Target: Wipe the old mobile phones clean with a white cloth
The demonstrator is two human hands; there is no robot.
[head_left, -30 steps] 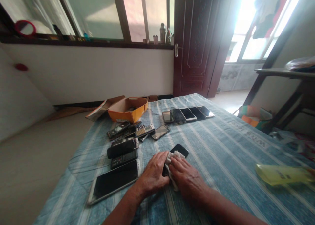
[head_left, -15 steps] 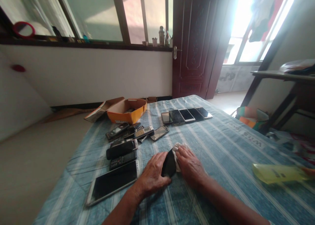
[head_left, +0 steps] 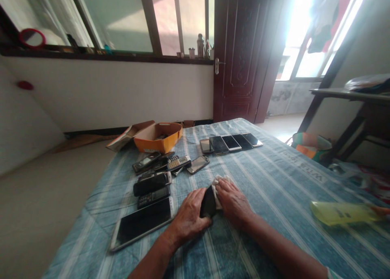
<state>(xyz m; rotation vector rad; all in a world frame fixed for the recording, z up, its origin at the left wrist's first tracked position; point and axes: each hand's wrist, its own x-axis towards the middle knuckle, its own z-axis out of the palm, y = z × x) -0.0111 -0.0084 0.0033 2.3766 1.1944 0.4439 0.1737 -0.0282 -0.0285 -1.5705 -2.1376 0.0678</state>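
My left hand (head_left: 190, 212) is closed around the left side of a dark phone (head_left: 208, 203), which is tilted just above or on the striped cloth. In my right hand (head_left: 233, 201) a crumpled white tissue (head_left: 219, 180) is pressed against the phone's right side. My right fingers cover much of the tissue. To the left of my left hand lies a large white-framed tablet (head_left: 141, 224) with a black screen. Beyond it rest a black keypad phone (head_left: 154, 197), another dark phone (head_left: 152, 183) and a pile of older phones (head_left: 178, 163).
An open orange box (head_left: 158, 138) stands at the bed's far left edge. A row of several smartphones (head_left: 231, 142) lies at the far middle, with a grey phone (head_left: 198, 164) nearer. On the right is a yellow transparent pouch (head_left: 341, 213) on the striped bedcover (head_left: 274, 189).
Both hands stay on the phone and tissue, with only a slight shift of the right hand and tissue. The view has moved a little.
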